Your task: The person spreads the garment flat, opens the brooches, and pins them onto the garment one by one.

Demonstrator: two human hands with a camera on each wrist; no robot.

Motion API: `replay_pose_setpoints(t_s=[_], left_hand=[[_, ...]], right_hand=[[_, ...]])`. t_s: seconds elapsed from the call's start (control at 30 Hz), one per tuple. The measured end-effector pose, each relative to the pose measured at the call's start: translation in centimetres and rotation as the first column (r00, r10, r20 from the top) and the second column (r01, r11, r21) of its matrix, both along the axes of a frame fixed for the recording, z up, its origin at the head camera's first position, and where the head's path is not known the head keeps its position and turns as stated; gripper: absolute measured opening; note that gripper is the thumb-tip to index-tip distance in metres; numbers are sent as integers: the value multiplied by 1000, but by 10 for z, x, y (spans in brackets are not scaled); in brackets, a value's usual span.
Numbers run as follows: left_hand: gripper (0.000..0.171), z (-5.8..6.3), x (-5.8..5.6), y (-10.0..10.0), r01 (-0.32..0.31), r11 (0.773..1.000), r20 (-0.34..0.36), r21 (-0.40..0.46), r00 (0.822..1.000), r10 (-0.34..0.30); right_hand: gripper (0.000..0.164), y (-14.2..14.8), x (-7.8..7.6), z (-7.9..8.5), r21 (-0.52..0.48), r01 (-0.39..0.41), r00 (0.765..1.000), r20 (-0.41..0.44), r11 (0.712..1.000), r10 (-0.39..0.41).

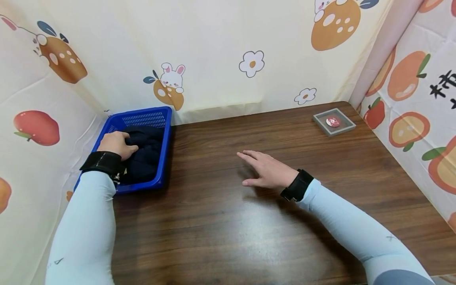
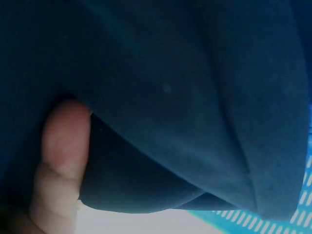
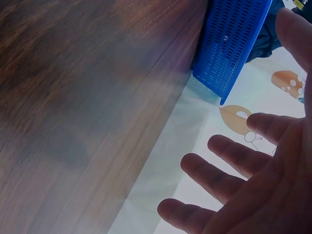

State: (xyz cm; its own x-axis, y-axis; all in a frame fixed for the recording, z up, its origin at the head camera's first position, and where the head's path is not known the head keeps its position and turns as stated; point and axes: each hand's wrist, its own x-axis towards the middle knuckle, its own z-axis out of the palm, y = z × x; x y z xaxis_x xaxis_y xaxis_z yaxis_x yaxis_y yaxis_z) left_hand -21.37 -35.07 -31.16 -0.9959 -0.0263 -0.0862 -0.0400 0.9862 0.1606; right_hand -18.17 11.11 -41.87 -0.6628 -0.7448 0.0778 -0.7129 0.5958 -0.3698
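Observation:
My left hand [image 1: 117,145] reaches into the blue basket [image 1: 164,158] at the left of the table and grips a dark navy cloth [image 1: 146,152]. Up close in the left wrist view, the thumb [image 2: 67,136] presses at a fold of this cloth [image 2: 161,87], and the other fingers are hidden behind the fabric. Over the middle of the table is my right hand [image 1: 268,170], fingers spread and nothing held. The right wrist view shows its straight fingers [image 3: 214,178], with the basket's perforated side [image 3: 229,48] beyond them.
A small grey square tray [image 1: 329,130] with a red and white round piece [image 1: 333,121] in it sits at the table's back right corner. Fruit-printed curtains [image 1: 213,51] hang along the back and both sides of the brown wooden table [image 1: 213,221].

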Motion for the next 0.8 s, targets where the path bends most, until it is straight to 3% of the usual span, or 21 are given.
replay_pose_setpoints(t_s=[0.2,0.43,0.67,0.8], left_hand=[[47,11,8,-10,42,999,-118,25,992,-39],[32,28,21,-12,29,992,-228,124,974,0],[23,52,32,-2,2,981,-336,194,940,65],[23,68,37,14,15,979,-401,201,914,68]], right_hand=[[86,-2,2,1,5,-1,1000,-1,1000,1],[86,-1,4,0,16,6,1000,1,1000,-6],[86,-3,4,-1,8,-2,1000,-2,1000,2],[87,-5,4,1,6,-11,1000,-7,1000,11]])
